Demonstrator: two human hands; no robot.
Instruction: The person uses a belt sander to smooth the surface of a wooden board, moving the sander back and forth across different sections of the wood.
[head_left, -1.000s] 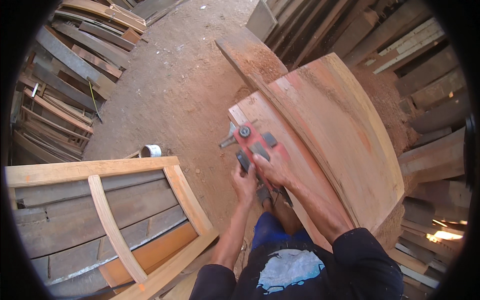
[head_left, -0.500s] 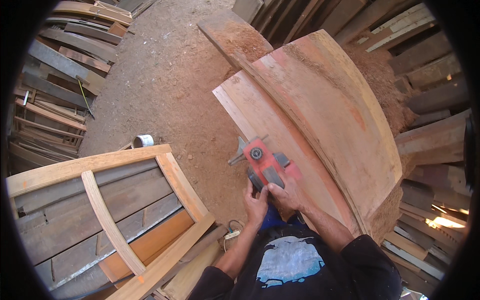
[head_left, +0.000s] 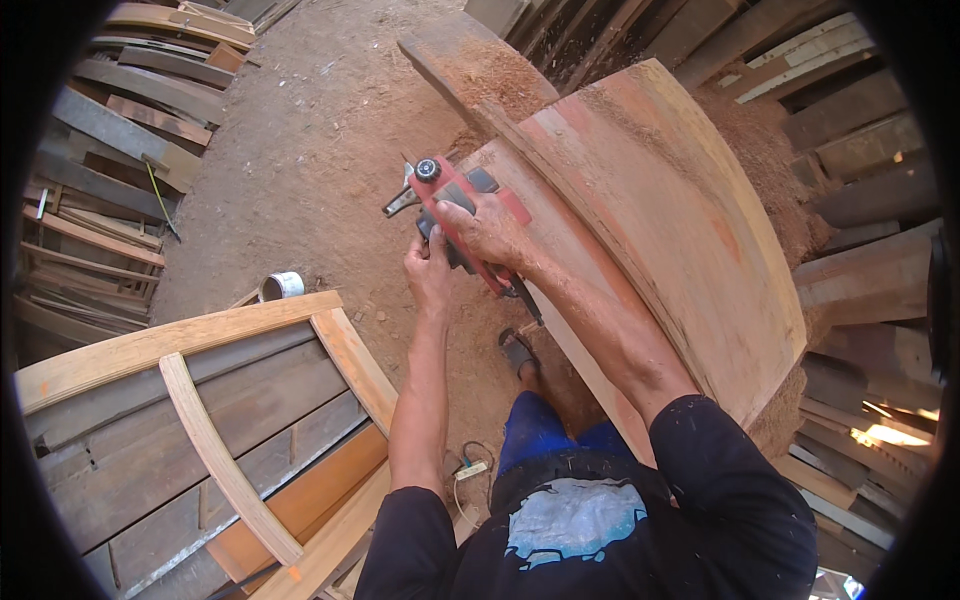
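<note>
A red and black electric hand planer point(head_left: 455, 190) with a round dark front knob lies at the far left end of a pale reddish plank point(head_left: 572, 300). My right hand point(head_left: 490, 230) is wrapped round its rear handle. At the planer's left side my left hand point(head_left: 430, 270) grips the dark lower part, thumb raised. A metal side fence point(head_left: 400, 203) juts out to the left of the tool. Its cord point(head_left: 526, 298) trails back toward me. The planer's underside is hidden.
A wide board point(head_left: 690, 230) and a narrow raised strip point(head_left: 600, 240) lie right of the plank. Shavings point(head_left: 500, 75) cover the far end. At left stand a wooden frame point(head_left: 180, 330) and a white can point(head_left: 281, 286). Stacked timber point(head_left: 870, 200) lines the right; a power strip point(head_left: 470, 470) is near my leg.
Both hands have pushed the planer forward and to the left along the plank, from near my body to its far end. My arms are now stretched out.
</note>
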